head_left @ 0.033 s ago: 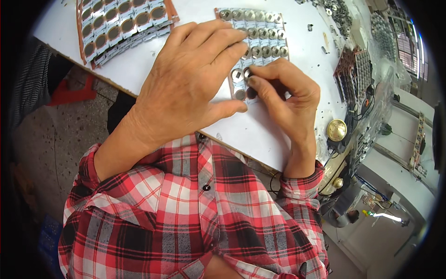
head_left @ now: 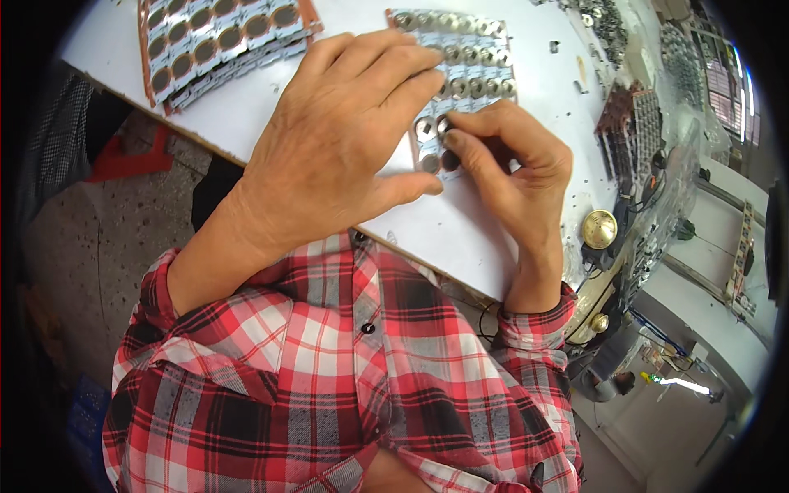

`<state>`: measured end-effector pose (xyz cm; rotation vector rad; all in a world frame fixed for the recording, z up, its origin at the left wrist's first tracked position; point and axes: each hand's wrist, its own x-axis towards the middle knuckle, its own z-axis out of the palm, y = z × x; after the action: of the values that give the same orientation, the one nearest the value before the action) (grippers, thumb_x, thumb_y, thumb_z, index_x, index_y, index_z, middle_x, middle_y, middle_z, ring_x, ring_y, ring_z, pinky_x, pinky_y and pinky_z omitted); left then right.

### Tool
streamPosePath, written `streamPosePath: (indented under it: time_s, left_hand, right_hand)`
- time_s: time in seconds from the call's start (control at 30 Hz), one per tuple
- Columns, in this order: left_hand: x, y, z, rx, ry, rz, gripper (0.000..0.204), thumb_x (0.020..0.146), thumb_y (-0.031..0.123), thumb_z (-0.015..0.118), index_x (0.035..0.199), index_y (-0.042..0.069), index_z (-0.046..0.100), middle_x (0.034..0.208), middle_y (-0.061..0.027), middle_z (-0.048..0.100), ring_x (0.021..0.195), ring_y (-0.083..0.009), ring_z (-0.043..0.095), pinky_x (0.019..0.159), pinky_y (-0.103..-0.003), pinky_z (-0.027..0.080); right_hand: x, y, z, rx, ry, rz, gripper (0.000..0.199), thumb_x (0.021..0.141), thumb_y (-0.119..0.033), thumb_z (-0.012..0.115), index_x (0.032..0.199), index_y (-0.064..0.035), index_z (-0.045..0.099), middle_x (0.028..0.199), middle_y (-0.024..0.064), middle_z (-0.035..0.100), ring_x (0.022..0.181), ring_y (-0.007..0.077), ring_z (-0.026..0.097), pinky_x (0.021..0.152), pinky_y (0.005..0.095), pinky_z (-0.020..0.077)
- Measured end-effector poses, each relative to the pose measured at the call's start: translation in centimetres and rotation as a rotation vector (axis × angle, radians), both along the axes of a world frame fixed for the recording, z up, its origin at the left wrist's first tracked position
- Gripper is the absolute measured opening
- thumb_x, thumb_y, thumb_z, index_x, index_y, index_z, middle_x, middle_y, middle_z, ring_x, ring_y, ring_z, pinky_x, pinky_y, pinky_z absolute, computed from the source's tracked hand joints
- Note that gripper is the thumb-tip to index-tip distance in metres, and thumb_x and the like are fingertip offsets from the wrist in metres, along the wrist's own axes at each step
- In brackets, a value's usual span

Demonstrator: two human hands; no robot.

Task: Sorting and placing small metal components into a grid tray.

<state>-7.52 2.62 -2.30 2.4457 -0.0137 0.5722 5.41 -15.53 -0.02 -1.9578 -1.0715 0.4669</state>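
A pale-blue panel of small circuit boards (head_left: 471,104) lies on the white table, with rows of shiny round metal pieces on it. In its nearest row, dark round pads (head_left: 430,163) show bare. My left hand (head_left: 325,152) is open, its fingers stretched out over the panel's left side and its thumb pointing right. At the row nearest me, my right hand (head_left: 526,168) pinches a small round metal piece (head_left: 445,124) between thumb and forefinger, against the panel. The fingertips partly hide that piece. Beside it sits another round metal piece (head_left: 425,128).
A stack of similar panels with dark round pads (head_left: 222,37) lies at the far left of the white table (head_left: 427,222). Loose small metal parts (head_left: 604,29) are heaped at the far right. More stacked panels (head_left: 629,123) and a brass-coloured dome (head_left: 599,229) stand along the right.
The whole view has shifted very slightly. Both hands keep the same pose over the panel.
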Motion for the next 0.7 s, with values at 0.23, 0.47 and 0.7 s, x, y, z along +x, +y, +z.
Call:
streamPosePath:
  time_s: [0.23,0.47,0.7]
  left_hand:
    - [0.3,0.2,-1.7,0.105,-0.184,0.022,0.076,0.06,0.023,0.092,0.127,0.001,0.064,0.135,-0.0131,0.062,0.131,-0.033,0.054,0.107,-0.046,0.043]
    - [2.5,1.2,-4.0,0.316,-0.522,0.023,0.068,0.068,0.024,0.089,0.124,-0.004,0.064,0.13,-0.0188,0.062,0.128,-0.0359,0.055,0.105,-0.047,0.043]
    - [2.6,1.6,-4.2,0.373,-0.624,0.011,0.066,0.07,0.025,0.089,0.123,-0.005,0.064,0.129,-0.0202,0.062,0.127,-0.0367,0.055,0.105,-0.048,0.043]
  right_hand:
    - [-0.4,-0.2,0.7,-0.002,0.062,-0.054,0.015,0.09,0.007,0.074,0.105,0.0045,0.075,0.089,0.0051,0.071,0.077,0.0097,0.069,0.067,0.0216,0.0534]
    - [-0.3,0.3,0.0,0.036,0.094,-0.09,0.012,0.088,0.009,0.073,0.099,0.0043,0.076,0.083,0.0029,0.067,0.072,0.0075,0.065,0.063,0.0219,0.0499]
    - [-1.0,0.3,0.7,0.029,0.049,-0.048,0.019,0.088,0.008,0.074,0.106,0.0039,0.076,0.086,0.0049,0.068,0.075,0.0083,0.065,0.065,0.0217,0.0506]
